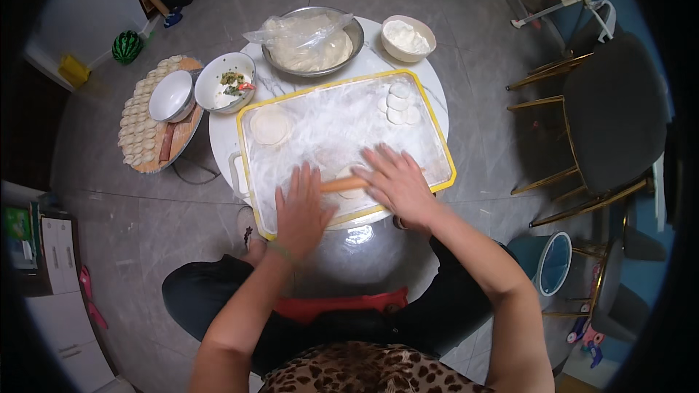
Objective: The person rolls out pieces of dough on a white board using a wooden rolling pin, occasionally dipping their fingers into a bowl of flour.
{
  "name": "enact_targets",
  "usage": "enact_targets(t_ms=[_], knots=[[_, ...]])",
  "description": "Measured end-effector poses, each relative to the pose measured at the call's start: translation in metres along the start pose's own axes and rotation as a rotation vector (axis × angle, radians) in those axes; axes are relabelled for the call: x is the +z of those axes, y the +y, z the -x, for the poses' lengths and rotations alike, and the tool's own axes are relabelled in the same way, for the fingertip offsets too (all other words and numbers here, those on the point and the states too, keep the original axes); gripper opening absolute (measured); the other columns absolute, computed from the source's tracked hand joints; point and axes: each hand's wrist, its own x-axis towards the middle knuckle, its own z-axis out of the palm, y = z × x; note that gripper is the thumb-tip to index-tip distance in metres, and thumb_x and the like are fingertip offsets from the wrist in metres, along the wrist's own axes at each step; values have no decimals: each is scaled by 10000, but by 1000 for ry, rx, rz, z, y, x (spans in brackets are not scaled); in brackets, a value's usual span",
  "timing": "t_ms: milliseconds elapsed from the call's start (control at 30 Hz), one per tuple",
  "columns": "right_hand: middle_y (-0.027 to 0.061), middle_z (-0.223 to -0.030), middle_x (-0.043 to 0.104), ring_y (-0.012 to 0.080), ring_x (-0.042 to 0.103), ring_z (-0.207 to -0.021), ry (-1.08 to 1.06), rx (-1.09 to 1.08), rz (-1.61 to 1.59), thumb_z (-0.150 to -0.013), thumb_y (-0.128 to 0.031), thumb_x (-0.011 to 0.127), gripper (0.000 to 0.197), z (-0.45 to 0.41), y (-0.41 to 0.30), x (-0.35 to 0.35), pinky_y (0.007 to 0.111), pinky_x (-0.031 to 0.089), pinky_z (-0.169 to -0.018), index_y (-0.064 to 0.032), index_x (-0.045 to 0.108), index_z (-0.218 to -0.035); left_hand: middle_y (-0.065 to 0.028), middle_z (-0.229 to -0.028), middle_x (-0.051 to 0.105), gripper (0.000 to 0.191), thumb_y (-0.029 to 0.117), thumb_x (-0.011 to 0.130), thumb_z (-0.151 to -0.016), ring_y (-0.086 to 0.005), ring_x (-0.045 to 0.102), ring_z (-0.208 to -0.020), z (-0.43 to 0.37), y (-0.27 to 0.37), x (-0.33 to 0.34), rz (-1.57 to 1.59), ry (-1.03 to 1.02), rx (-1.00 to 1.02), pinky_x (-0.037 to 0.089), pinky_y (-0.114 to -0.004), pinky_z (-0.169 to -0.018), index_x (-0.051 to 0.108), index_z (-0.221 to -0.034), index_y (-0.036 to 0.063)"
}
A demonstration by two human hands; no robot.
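Observation:
My left hand [299,210] lies flat with fingers stretched out over the left end of a wooden rolling pin [339,184]. My right hand [397,184] presses its spread fingers over the pin's other end, and both hands are blurred. Beneath the pin is a round dough wrapper [350,195], partly covered by the pin and my right fingers. All this rests on a floured board with a yellow rim [333,86]. Flat rolled wrappers [270,126] are stacked at its left. Several small flattened dough discs [397,103] overlap at its upper right.
Behind the board stand a steel bowl [357,38] of plastic-covered dough and a bowl of flour [407,54]. Left are a filling bowl [205,90], a white bowl [170,95] and rows of dumplings [141,120] on a wooden board. A chair [614,114] and bin [554,265] stand right.

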Motion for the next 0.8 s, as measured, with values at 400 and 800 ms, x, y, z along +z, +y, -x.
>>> enact_targets(t_ms=[400,800], knots=[[101,-1512,404,355,340,-1400,33,8,-34,-983,-379,494,438,-12,10,3,550,296,-1098,-232,520,-1394,-191,-1597,188,780,425,555,-933,-348,171,-1483,-16,-6,4,-3,48,0,186,-640,-1111,232,-1522,28],[94,-1525,386,334,288,-1436,-4,-24,-72,-969,-372,520,463,-18,13,1,514,272,-1127,-206,506,-1401,-194,-1571,252,760,405,598,-912,-369,227,-1458,-21,-15,7,-68,106,80,232,-655,-1078,295,-1493,20]])
